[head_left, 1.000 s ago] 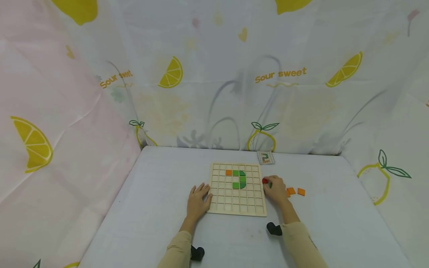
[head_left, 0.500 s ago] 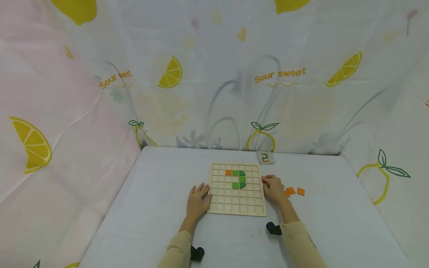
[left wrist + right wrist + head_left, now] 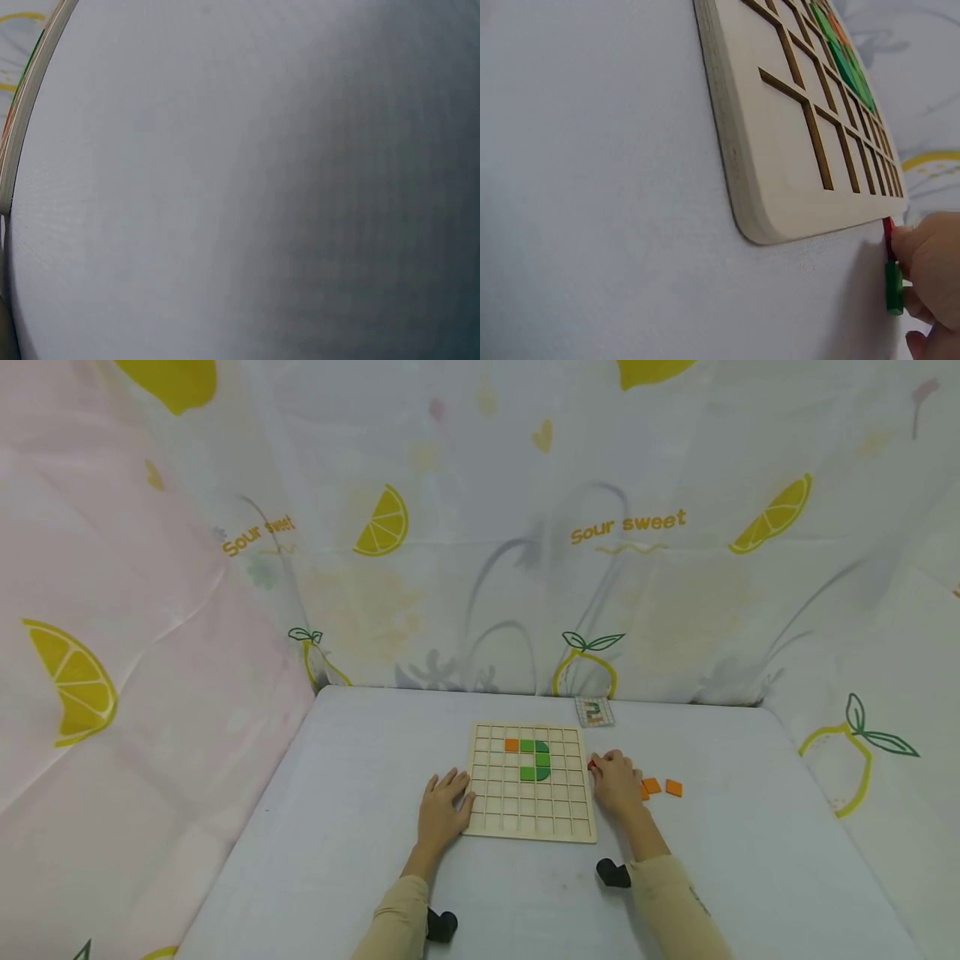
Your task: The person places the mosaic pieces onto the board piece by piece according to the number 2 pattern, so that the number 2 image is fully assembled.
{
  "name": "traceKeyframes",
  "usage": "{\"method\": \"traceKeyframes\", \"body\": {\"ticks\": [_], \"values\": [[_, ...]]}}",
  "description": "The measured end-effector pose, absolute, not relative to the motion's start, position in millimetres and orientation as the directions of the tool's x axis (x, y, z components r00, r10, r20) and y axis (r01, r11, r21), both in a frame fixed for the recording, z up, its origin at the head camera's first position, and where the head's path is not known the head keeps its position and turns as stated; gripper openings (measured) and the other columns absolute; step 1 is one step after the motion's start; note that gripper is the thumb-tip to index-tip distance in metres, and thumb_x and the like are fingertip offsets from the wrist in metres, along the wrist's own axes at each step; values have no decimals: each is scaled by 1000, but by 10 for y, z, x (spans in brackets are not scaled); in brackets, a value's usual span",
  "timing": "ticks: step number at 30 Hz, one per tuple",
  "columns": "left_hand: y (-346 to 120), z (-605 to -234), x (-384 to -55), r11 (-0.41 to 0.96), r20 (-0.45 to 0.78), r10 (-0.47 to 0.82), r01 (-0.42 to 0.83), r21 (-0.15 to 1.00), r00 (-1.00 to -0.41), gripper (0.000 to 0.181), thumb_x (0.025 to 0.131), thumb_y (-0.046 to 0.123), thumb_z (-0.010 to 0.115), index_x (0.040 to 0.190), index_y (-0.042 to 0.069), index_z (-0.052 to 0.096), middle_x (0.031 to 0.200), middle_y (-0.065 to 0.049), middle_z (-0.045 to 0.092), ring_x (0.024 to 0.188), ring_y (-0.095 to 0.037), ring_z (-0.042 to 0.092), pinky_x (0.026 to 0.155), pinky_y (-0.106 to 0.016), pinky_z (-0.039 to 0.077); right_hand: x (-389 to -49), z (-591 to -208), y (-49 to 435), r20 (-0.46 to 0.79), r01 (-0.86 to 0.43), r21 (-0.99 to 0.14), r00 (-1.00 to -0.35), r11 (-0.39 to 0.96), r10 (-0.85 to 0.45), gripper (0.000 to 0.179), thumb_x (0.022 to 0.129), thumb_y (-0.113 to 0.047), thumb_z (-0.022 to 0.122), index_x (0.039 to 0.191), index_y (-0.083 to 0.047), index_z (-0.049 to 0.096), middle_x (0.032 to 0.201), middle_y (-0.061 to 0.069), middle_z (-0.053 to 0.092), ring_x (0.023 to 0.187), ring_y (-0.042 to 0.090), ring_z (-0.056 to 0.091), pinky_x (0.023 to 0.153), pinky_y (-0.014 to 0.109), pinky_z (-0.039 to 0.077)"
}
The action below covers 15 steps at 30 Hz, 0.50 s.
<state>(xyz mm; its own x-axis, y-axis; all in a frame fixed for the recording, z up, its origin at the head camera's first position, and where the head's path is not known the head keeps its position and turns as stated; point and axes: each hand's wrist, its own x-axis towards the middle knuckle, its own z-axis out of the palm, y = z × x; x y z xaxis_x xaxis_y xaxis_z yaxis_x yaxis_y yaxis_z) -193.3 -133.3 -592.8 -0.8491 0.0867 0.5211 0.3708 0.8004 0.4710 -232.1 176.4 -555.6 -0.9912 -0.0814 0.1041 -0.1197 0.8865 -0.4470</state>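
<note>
Loose green piece [image 3: 894, 289] beside red piece [image 3: 889, 234]: right wrist view only.

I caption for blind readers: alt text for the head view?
A person's right hand holds a red piece beside a wooden grid board bearing one orange tile and green tiles; the left hand touches the board's left edge.

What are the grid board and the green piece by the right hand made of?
Grid board: probably wood, matte; its pale edge shows darker, grain-like flecks.
Green piece: perhaps painted wood or plastic, can't tell which; smooth-looking, fairly even colour.
</note>
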Motion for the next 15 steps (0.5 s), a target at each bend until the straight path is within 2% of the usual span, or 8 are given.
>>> {"method": "traceKeyframes", "body": {"ticks": [5,10,15], "values": [[-1342,-5930,-1931,803,522,90,372,466,-848,31,80,13,69,107,-1,69,109,-13,68,110,-32,61,102,-54,38,-2354,-5542,1830,84,-103,-515,-994,851,-69,34,90,-13,60,116,9,61,106,26,57,99,40,54,78,56,37],[-1338,-5923,-1926,798,532,94,384,465,-841,31,79,12,70,107,-1,69,109,-13,69,110,-32,61,101,-55,38,-2373,-5584,1918,111,-133,-608,-990,782,-83,33,85,-8,62,110,13,62,104,30,56,97,41,54,83,56,44],[-1342,-5933,-1929,798,537,96,387,461,-838,31,79,12,70,107,-1,69,109,-13,69,110,-32,61,101,-54,38,-2363,-5631,1946,156,-169,-643,-984,747,-88,31,81,-4,63,107,14,63,102,29,56,95,41,56,82,53,48]]}}
